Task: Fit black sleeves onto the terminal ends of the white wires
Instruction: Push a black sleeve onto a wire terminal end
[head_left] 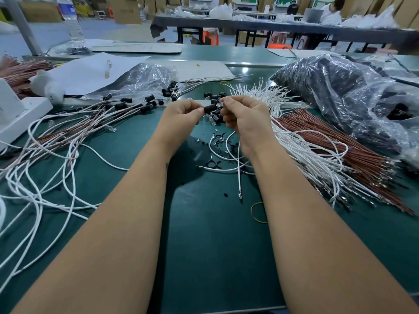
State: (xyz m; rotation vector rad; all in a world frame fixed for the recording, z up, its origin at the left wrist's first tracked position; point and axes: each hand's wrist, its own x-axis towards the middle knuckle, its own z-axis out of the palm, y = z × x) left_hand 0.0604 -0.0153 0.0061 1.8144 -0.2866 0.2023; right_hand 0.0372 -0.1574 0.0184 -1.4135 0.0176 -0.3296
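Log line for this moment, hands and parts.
left hand: pinches black sleeve | right hand: grips several sleeves, white wire hangs below | finished wires: left of hands

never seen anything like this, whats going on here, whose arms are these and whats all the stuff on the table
There is no machine here. A person wears a camera on the head, so this single picture looks forward and down along their own bare arms. They work at a green table. The left hand pinches a small black sleeve, and the right hand meets it there with curled fingers; what it holds is hidden. To the left lie white wires already fitted with black sleeves. To the right lie a fan of bare white wires and a bundle of brown wires. A clear bag of dark parts sits far right, loose sleeves lie behind the hands, and a yellow rubber band lies nearer.
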